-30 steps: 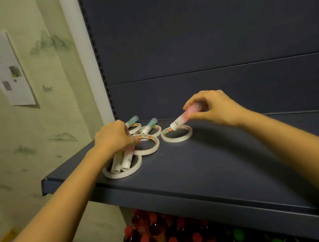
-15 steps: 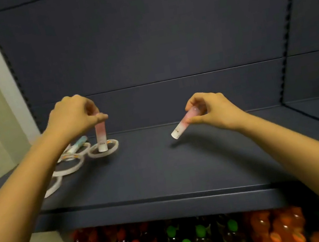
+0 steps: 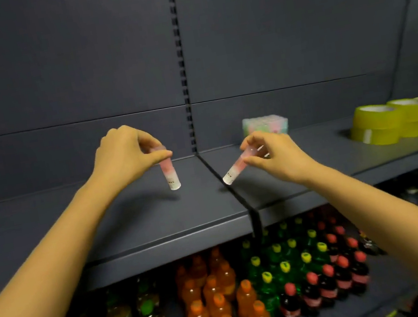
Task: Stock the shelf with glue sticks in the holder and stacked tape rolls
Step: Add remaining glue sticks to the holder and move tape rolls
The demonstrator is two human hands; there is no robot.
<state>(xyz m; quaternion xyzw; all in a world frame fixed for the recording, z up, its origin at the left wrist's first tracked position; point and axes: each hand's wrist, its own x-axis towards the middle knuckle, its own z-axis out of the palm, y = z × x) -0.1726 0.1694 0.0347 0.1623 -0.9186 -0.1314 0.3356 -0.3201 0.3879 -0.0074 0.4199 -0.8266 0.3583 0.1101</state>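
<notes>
Both hands over the shelf [image 3: 158, 223], one glue stick each.

Left hand [image 3: 123, 156]: fingers [image 3: 162, 155] pinch the top end. The left glue stick [image 3: 170, 175] hangs near upright below them, clear of the shelf.

Right hand [image 3: 274, 155]: fingers [image 3: 254, 160] pinch the upper end. The right glue stick [image 3: 235, 169] slants down and left from them, also clear.

Pastel holder [image 3: 264, 124], so it seems, sits at the shelf's back, just beyond the right fingers and well right of the left ones. Right hand is nearer; its stick likely needs righting first.

Yellow tape rolls [image 3: 380, 125] are stacked further right.
</notes>
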